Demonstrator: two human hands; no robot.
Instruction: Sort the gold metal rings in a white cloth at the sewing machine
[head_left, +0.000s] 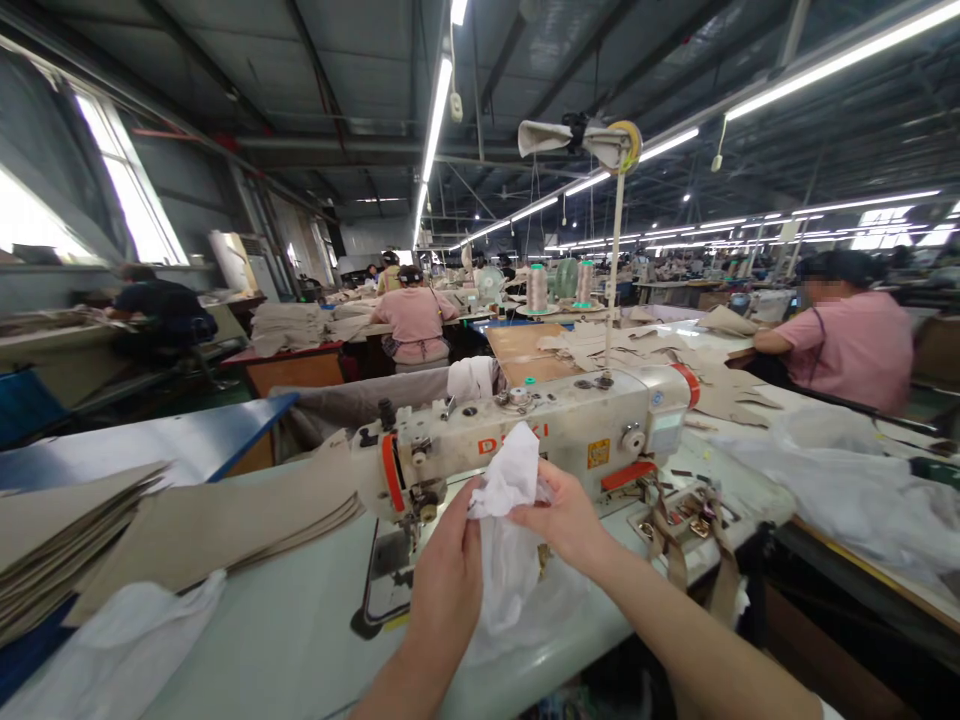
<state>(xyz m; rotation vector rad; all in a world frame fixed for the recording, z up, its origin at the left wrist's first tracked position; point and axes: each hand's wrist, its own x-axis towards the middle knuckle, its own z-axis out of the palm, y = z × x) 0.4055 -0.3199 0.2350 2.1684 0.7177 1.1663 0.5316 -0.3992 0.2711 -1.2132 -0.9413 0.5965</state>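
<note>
Both my hands hold up a crumpled white plastic bag (506, 560) in front of a sewing machine (555, 425). On the bag's left side my left hand (448, 575) is closed, its fingertips partly hidden behind the bag. My right hand (564, 515) pinches the upper right of it between thumb and fingers. A bunched white peak rises above the hands, and the rest hangs down between them over the pale green table (285, 590). Whether anything lies inside the bag I cannot tell.
Stacked beige fabric panels (232, 515) lie at left beside another white bag (124, 650). A tray (694, 520) with straps and small metal parts sits right of the machine. A thread stand pole (615, 260) rises behind. People in pink work ahead (416, 320) and at right (847, 345).
</note>
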